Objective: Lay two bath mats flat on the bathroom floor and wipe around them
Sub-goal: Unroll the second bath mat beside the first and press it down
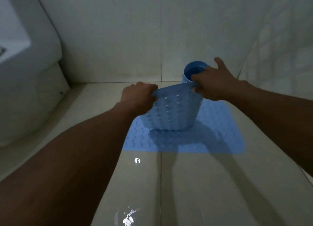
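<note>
I see my left hand [138, 97] and right hand [212, 85] both gripping the top edge of the rolled mat [176, 113], standing on a flat mat [220, 137] on the floor [203, 183].

both bare forearms reach forward and down from the lower corners, converging toward the middle. the left hand [138, 97] is curled into a fist, knuckles up, fingers pinching the left end of the mat [174, 112] edge. the right hand [214, 83] grips the right end with its lower fingers folded, thumb splayed upward and index finger resting on the rolled part. both wrists are roughly level.
</note>
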